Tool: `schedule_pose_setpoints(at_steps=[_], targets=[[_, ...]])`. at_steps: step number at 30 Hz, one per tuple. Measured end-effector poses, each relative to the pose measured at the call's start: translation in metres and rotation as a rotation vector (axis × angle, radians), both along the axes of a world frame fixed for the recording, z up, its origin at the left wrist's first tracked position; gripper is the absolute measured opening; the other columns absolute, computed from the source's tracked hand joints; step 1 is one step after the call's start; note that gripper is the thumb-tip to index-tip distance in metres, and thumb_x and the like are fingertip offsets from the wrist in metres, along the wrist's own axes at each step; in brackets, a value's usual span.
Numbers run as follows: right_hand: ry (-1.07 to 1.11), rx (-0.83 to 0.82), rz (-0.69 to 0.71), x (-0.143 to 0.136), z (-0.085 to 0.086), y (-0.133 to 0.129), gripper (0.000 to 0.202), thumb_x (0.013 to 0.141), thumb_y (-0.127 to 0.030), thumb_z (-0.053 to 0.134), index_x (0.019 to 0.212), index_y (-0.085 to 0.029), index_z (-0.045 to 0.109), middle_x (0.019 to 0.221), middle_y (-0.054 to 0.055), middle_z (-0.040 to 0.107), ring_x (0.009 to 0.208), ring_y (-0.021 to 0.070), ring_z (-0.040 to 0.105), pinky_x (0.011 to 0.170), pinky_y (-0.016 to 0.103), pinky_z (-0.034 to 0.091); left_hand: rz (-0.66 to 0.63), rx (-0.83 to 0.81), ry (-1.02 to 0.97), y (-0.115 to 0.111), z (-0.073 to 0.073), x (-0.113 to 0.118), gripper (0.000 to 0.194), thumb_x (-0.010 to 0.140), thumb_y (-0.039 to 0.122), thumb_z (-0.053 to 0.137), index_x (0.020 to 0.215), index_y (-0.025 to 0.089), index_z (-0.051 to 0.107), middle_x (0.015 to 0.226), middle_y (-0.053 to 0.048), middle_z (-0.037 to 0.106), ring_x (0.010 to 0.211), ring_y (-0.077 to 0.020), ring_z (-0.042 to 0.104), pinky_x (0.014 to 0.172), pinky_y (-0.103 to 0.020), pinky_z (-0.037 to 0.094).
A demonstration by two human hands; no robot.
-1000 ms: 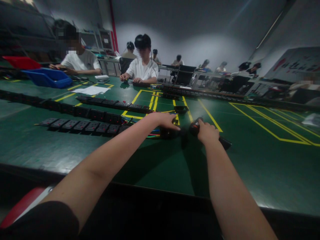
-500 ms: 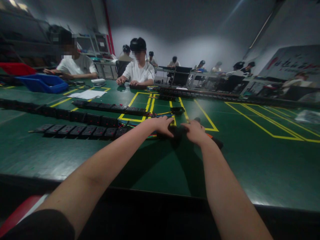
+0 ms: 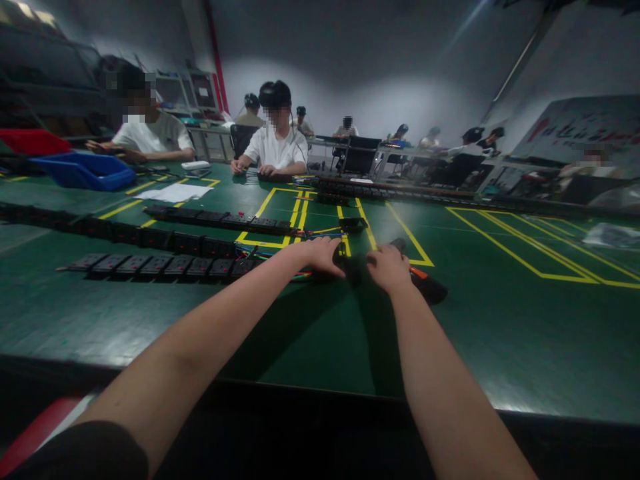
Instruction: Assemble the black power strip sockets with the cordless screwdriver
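My left hand (image 3: 326,256) has its fingers bent round a small black part (image 3: 353,268) near the middle of the green table. Close on its right, my right hand (image 3: 390,267) has curled fingers; what they hold, if anything, is hidden. Beside and partly beneath the right hand lies a black and orange tool (image 3: 427,284). Coloured wires run out from near my left hand toward a strip of black socket modules (image 3: 175,267) at the left. Just beyond the hands sits a black end piece (image 3: 354,225).
More black module strips (image 3: 125,230) lie on the left of the green table (image 3: 500,333). A blue bin (image 3: 85,171) and white paper (image 3: 176,193) are farther back. People sit across the table; a clear plastic bag (image 3: 613,235) lies far right.
My right hand has drawn its fingers in and shifted slightly, showing more of the black and orange tool. The left hand keeps nearly the same place at the black part.
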State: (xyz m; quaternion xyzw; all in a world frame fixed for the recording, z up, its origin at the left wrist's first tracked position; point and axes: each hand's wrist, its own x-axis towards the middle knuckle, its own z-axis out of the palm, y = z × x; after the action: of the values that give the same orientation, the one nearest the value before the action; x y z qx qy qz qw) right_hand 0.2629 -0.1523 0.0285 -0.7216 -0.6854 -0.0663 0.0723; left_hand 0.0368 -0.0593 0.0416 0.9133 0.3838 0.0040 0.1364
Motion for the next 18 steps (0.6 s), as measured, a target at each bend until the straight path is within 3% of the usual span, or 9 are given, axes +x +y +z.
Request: schedule_pose_setpoints(at_steps=[4,9,12,14,16,18], targets=[[0.0,0.013,-0.072,0.004,-0.001,0.004,0.031,0.095,-0.026,0.055,0.119,-0.025,0.075,0.154,0.012,0.053,0.149,0.0349,0.036,0.116,0.07,0.029,-0.02,-0.029,0.032,-0.004,0.006,0.0,0.139,0.056,0.093,0.067,0.166,0.023,0.022,0.171,-0.022,0.032,0.154,-0.0455,0.035,0.124,-0.054,0.035],[-0.096,-0.037,-0.207,-0.006,0.001,0.016,0.032,0.092,-0.022,0.056,0.118,-0.019,0.075,0.142,0.016,0.06,0.14,0.036,0.043,0.118,0.074,0.019,-0.04,-0.07,0.088,-0.015,0.018,0.001,0.135,0.057,0.087,0.072,0.166,0.023,0.025,0.17,-0.022,0.034,0.15,-0.047,0.041,0.121,-0.058,0.038],[-0.118,0.02,-0.164,-0.012,0.002,0.032,0.037,0.094,-0.023,0.053,0.125,-0.016,0.071,0.136,0.017,0.065,0.138,0.037,0.047,0.119,0.075,0.014,-0.051,-0.12,0.088,-0.012,0.021,0.0,0.131,0.057,0.078,0.077,0.165,0.025,0.026,0.169,-0.019,0.038,0.148,-0.0452,0.044,0.123,-0.057,0.037],[-0.088,0.042,-0.047,-0.015,0.001,0.046,0.039,0.094,-0.02,0.052,0.13,-0.018,0.069,0.137,0.015,0.065,0.136,0.0345,0.05,0.121,0.07,0.02,-0.094,-0.172,0.037,-0.007,0.021,-0.001,0.129,0.058,0.072,0.08,0.164,0.022,0.027,0.168,-0.018,0.039,0.15,-0.0418,0.044,0.125,-0.051,0.036],[-0.008,0.044,0.055,-0.018,-0.002,0.063,0.048,0.095,-0.017,0.049,0.141,-0.019,0.062,0.145,0.014,0.062,0.135,0.0322,0.053,0.117,0.058,0.036,-0.138,-0.237,-0.052,-0.001,0.021,-0.003,0.123,0.062,0.069,0.079,0.163,0.019,0.029,0.168,-0.017,0.04,0.151,-0.0369,0.044,0.126,-0.043,0.035],[0.057,0.058,0.11,-0.022,-0.007,0.081,0.055,0.094,-0.014,0.047,0.148,-0.017,0.057,0.154,0.015,0.055,0.138,0.0308,0.052,0.114,0.047,0.043,-0.115,-0.301,-0.148,0.004,0.021,-0.006,0.111,0.07,0.068,0.074,0.16,0.017,0.033,0.165,-0.017,0.045,0.148,-0.0332,0.049,0.123,-0.038,0.038]])
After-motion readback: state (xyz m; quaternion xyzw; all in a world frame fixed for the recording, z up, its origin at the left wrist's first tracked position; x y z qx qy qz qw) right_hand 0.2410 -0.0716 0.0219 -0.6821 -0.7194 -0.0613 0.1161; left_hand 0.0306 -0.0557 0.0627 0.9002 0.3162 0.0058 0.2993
